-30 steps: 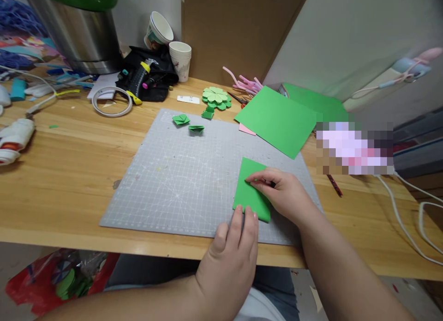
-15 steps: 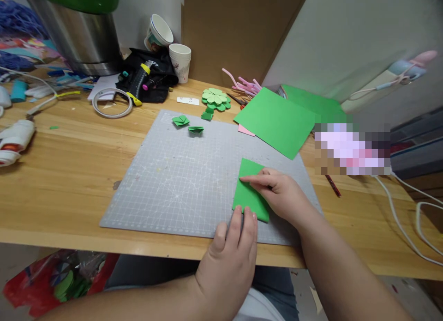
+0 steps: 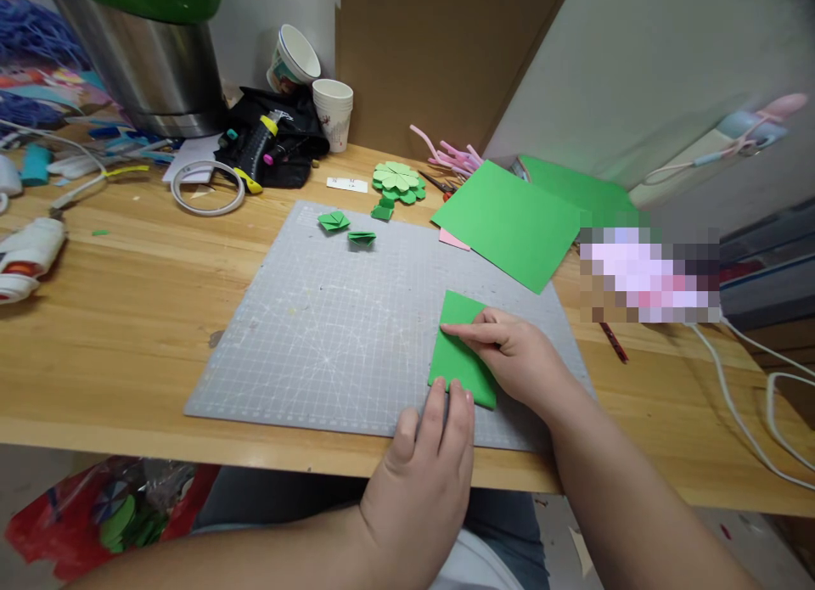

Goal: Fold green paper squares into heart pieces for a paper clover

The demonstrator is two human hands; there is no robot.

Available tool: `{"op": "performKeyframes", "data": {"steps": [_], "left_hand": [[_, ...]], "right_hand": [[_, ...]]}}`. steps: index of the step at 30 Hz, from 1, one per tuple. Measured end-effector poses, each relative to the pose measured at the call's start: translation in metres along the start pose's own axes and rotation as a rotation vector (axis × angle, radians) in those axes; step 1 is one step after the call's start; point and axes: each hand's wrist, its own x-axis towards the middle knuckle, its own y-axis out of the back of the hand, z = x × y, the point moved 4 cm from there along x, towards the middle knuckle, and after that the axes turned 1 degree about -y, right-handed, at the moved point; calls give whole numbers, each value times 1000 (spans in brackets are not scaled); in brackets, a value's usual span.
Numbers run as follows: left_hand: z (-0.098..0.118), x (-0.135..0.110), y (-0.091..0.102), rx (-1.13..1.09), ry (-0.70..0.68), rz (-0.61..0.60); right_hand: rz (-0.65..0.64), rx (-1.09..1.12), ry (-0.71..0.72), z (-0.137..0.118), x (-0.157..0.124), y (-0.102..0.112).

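A folded piece of green paper (image 3: 459, 327) lies on the right part of a grey cutting mat (image 3: 318, 318). With its index finger stretched out, my right hand (image 3: 513, 352) presses on the paper near its left edge; the other fingers are curled under and partly hidden. My left hand (image 3: 426, 471) rests at the paper's near edge, fingers extended and their tips touching it. Neither hand grips the paper. Small folded green paper pieces (image 3: 334, 221) sit near the mat's far left edge, well away from both hands.
A large green sheet (image 3: 513, 225) overlaps the mat's far right corner. Beyond the mat stand a layered green paper flower (image 3: 398, 181), pink sticks (image 3: 455, 157) and paper cups (image 3: 332, 115). A tape roll (image 3: 208, 201) and a glue gun (image 3: 29, 255) are left. A white cable (image 3: 719, 386) trails right.
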Motion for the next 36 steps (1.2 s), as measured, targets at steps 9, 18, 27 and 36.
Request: {"op": "performKeyframes", "data": {"steps": [9, 18, 27, 36], "left_hand": [[1, 1, 0, -12, 4, -5], [0, 0, 0, -14, 3, -17], [2, 0, 0, 16, 2, -18], [-12, -12, 3, 31, -48, -17]], "right_hand": [[-1, 43, -27, 1, 0, 0], [15, 48, -13, 3, -1, -1], [-3, 49, -34, 3, -1, -1], [0, 43, -46, 1, -1, 0]]}}
